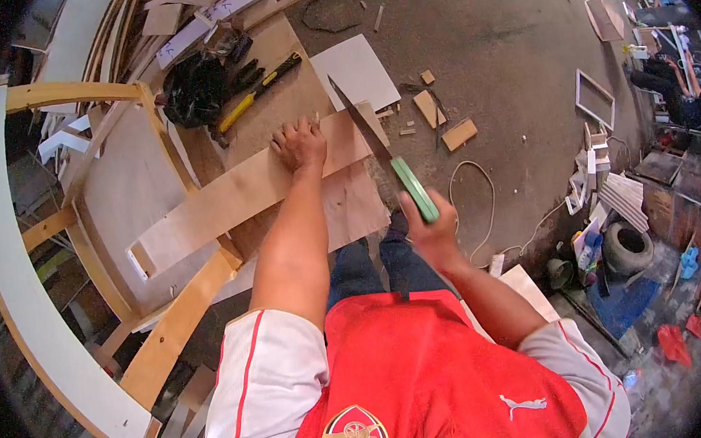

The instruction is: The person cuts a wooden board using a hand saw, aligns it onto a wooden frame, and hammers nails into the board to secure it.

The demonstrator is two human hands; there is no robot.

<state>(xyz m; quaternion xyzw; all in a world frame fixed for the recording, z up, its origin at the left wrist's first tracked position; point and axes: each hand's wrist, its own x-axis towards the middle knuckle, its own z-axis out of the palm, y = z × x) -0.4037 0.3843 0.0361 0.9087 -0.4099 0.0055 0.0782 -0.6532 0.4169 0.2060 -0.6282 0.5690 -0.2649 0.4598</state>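
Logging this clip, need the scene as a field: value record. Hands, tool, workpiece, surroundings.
left hand: resting on the board, fingers spread
right hand: gripping the saw by its green handle
saw blade: across the board's end nearer the right hand; contact unclear
beyond the board: yellow-and-black-handled tool, black plastic bag, white sheet
floor: wood blocks

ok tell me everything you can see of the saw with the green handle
The handsaw has a long, dark, metal-looking blade narrowing to a point, and a pale green handle, perhaps plastic, gripped by the right hand. It slants across the board near one end, its tip showing against the white sheet. Whether the blade touches the board cannot be told.
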